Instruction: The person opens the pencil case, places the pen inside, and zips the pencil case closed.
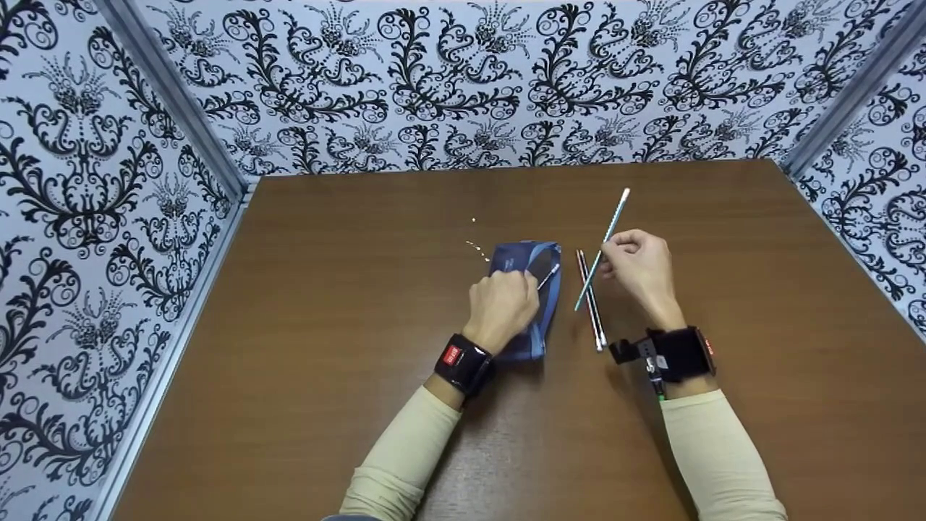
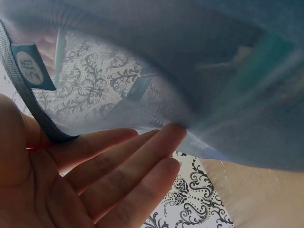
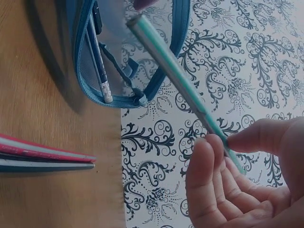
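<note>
My left hand (image 1: 503,307) holds a blue mesh zip pencil case (image 1: 512,255) by its edge. In the left wrist view the fingers lie along the translucent mesh (image 2: 95,71), near a small tag (image 2: 32,66). The case stands unzipped in the right wrist view, its mouth (image 3: 85,88) facing the right hand, with a pencil (image 3: 100,61) inside. To the right, my right hand (image 1: 644,269) pinches a teal-and-silver striped pencil (image 1: 615,217) between thumb and fingers. The pencil is held at a slant above the table, overlapping the case's mouth in the right wrist view.
Pencils, one red-and-white (image 1: 589,304) and one dark (image 1: 595,312), lie side by side on the brown table (image 1: 325,289) between the case and the right hand. Small white marks (image 1: 477,250) show left of the case. Patterned walls (image 1: 448,72) enclose the back and sides.
</note>
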A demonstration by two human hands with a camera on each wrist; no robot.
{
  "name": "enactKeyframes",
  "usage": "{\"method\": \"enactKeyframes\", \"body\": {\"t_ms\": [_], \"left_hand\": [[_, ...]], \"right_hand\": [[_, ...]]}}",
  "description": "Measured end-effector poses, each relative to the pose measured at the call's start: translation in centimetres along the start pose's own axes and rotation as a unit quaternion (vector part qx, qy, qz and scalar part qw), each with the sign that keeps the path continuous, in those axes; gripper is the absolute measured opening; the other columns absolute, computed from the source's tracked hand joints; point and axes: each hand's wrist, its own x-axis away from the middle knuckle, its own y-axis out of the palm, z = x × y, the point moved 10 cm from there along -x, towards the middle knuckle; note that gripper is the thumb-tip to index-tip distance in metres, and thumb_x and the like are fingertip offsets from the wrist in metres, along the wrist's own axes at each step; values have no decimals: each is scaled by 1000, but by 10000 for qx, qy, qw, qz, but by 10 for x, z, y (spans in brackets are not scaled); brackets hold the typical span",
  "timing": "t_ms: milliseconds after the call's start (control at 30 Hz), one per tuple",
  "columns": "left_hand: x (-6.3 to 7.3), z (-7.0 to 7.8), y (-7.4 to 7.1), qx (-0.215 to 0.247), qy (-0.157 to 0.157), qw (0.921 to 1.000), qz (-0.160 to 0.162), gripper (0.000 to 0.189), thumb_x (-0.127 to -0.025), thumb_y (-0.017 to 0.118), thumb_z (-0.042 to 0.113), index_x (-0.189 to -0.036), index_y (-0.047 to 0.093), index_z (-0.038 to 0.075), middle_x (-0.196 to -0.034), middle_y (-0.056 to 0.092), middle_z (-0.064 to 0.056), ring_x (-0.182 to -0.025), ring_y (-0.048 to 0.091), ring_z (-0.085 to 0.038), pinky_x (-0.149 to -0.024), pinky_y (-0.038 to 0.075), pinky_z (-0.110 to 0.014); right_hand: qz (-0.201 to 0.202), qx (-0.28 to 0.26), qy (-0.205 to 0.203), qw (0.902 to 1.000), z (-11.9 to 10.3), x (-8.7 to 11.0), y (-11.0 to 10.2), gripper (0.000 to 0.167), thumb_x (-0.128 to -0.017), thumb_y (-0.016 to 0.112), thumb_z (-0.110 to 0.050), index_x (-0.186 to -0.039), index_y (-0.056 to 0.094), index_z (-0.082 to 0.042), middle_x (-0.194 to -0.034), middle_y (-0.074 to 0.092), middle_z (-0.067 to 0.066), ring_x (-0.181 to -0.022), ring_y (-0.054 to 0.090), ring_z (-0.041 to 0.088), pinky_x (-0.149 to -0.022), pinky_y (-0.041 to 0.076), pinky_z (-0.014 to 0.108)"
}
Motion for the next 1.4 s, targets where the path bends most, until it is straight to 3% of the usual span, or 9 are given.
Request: {"method": "enactKeyframes", "body": {"t_ms": [467, 1400], "left_hand": [[-1, -1, 3, -45, -75, 9998, -192, 48, -99, 43, 30, -60, 63, 9, -73, 72, -15, -63, 69, -33, -52, 51, -47], [0, 1, 1, -58, 26, 10000, -58, 48, -99, 43, 28, -58, 60, 10, -71, 71, -13, -62, 69, -32, -50, 50, -47]], "right_hand": [[166, -839, -105, 9963, -5, 3, 0, 8, -87, 55, -1, -95, 54, -1, -65, 68, -5, -53, 66, 10, -59, 58, 30], [14, -1397, 20, 9902, -6, 5, 8, 10, -89, 55, 4, -98, 51, 1, -71, 69, 1, -57, 66, 12, -60, 58, 28]]}}
